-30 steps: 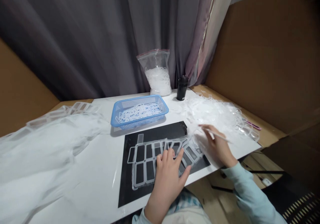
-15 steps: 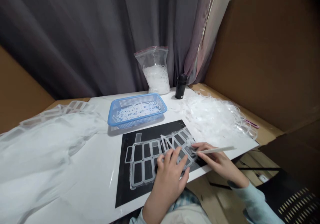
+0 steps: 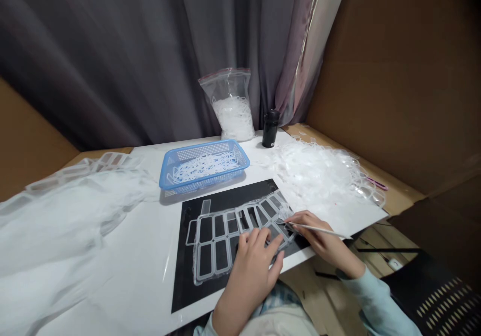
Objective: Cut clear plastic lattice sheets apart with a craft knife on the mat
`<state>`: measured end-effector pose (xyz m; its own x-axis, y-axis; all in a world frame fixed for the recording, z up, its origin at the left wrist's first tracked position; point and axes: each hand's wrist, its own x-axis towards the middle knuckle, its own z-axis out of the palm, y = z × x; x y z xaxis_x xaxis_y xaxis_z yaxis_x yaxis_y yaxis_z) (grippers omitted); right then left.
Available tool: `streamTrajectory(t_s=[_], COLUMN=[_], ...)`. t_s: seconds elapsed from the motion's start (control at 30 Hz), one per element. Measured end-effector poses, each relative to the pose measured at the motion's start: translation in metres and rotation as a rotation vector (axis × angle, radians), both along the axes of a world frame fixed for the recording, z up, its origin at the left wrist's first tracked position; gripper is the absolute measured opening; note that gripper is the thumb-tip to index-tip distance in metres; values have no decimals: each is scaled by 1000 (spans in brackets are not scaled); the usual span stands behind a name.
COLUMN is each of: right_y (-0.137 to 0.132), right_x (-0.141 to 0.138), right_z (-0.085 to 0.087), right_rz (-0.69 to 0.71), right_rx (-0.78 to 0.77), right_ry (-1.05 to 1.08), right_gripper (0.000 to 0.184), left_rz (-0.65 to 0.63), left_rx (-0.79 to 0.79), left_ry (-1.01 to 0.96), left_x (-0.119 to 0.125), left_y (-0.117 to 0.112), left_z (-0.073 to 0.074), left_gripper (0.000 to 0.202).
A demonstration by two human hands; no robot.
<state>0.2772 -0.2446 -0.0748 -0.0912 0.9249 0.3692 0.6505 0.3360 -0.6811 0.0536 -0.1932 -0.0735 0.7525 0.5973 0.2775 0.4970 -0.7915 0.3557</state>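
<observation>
A clear plastic lattice (image 3: pixel 221 231) of rectangular frames lies flat on a black mat (image 3: pixel 184 286), filling most of the mat's middle and running up toward its right corner. The left hand (image 3: pixel 250 281) rests palm down on the lattice's lower right part, fingers spread and slightly curled, gripping nothing, and hides the frames beneath it. The right hand (image 3: pixel 319 238) pinches a thin white stick (image 3: pixel 319 231) between thumb and fingers. Its tip reaches toward the lattice's right end, but the fingers and glare make the exact contact hard to see.

The mat sits on a white board (image 3: pixel 124 281), where a large translucent plastic sheet (image 3: pixel 56 236) spreads across the left side and hangs past the edge. Above the mat, a blue mesh basket (image 3: pixel 203 148) holds tangled white strips. Behind it stand a zip bag of white plastic pieces (image 3: pixel 229 88) and a black bottle (image 3: pixel 270 128), both against a grey curtain (image 3: pixel 93 60). A loose heap of clear scraps (image 3: pixel 315 176) lies at the right, partly covering a thin pink item (image 3: pixel 376 184) too small to identify. Cardboard panels (image 3: pixel 394 75) flank the desk. A light blue sleeve (image 3: pixel 379 301) covers the right forearm, and a slotted black chair (image 3: pixel 439 301) is cut off at the lower right.
</observation>
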Motion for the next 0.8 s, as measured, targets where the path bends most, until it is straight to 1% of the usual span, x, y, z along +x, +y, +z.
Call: streamTrajectory(t_s=[0.07, 0.23, 0.43, 0.6, 0.63, 0.7, 0.8], right_y=[3, 14, 23, 25, 24, 21, 14], right_x=[2, 17, 23, 39, 43, 48, 44], right_z=[2, 5, 1, 5, 6, 9, 12], right_rz=[-44, -275, -372, -523, -532, -509, -395], right_rx=[51, 166, 237, 294, 291, 266, 214], right_ry=[-22, -34, -71, -73, -71, -70, -74], right_gripper=[24, 22, 22, 26, 26, 25, 22], left_rz=[2, -5, -17, -18, -17, -8, 30], left_rx=[-17, -41, -13, 30, 38, 52, 86], left_ry=[-3, -14, -28, -51, -59, -73, -137], left_x=[0, 0, -1, -2, -2, -1, -2], left_y=[0, 3, 3, 3, 3, 1, -1], left_z=[0, 0, 1, -2, -2, -4, -4], left_gripper=[31, 32, 32, 30, 30, 28, 22])
